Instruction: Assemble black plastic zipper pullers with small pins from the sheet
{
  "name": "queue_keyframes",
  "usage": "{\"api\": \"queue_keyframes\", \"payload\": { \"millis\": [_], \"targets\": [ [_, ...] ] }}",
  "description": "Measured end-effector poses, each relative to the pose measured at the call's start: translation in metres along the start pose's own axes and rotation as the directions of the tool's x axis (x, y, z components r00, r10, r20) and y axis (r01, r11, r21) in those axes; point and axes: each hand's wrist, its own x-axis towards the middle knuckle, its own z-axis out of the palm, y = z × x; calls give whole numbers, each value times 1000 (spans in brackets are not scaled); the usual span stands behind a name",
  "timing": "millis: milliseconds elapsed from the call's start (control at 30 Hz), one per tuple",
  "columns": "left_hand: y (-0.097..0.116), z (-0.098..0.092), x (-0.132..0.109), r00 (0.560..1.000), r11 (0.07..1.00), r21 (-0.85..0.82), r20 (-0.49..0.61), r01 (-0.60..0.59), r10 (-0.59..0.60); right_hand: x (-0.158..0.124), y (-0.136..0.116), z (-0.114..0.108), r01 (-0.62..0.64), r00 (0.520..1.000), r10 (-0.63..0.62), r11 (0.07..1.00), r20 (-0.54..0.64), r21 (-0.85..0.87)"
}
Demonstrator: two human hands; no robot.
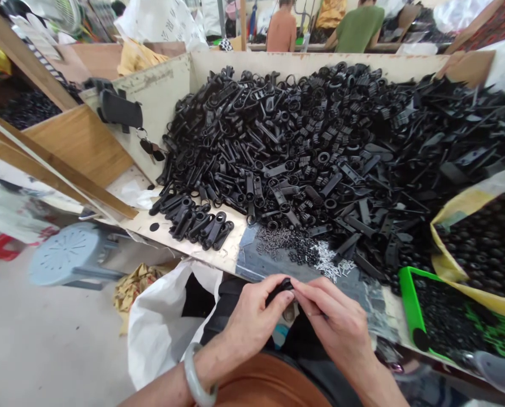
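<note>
My left hand [252, 311] is closed around a small black plastic part [283, 285], held above my lap at the table's front edge. My right hand [337, 316] pinches at the part's right end; its fingertips hide whatever lies between them. Just beyond both hands, small silver screws or pins [326, 259] lie on a grey mat [256, 257]. Tiny black pieces [301, 250] and small dark grey pieces [271, 240] are spread beside them. Left of the mat, several black arm-shaped parts [201, 225] lie in a rough row.
A large heap of black plastic parts [278, 135] fills the walled table. At right are a green tray [409, 299] and a yellow-edged sack [443, 237] of round black pieces. A white sack [151, 322] and blue stool [68, 254] stand left. Two people sit beyond.
</note>
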Motion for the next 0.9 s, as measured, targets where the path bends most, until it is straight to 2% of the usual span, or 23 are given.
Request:
{"api": "queue_keyframes", "payload": {
  "millis": [100,200,233,300,367,433,533,633,800,900],
  "targets": [
    [5,-7,-11,990,998,-62,138,4,4,-11,-2,1,-222,974,224,947,19,234],
    [0,-10,-22,960,997,-63,277,54,-34,-27,0,11,-401,914,376,777,153,486],
    [-5,-9,-24,963,998,-37,265,57,-46,-32,1,16,-433,899,392,738,194,518],
    [-17,-6,-23,989,999,20,146,29,-32,-37,6,29,-481,875,428,708,229,517],
    [-27,-2,-19,999,999,50,44,7,-9,-37,12,40,-525,846,481,677,231,515],
    [-32,0,-13,1000,997,73,-8,-20,20,-33,17,46,-566,806,551,609,217,556],
    [-31,-2,-5,995,993,99,-71,-63,71,-22,19,45,-598,752,631,531,191,600],
    [-28,-7,-1,989,995,86,-131,-53,64,-9,18,37,-597,759,617,533,208,599],
    [-26,-13,5,992,977,190,-96,94,-77,2,22,31,-606,777,565,549,279,575],
    [-25,-12,10,992,971,205,-22,124,-122,4,27,32,-625,765,576,555,288,549]
  ]
}}
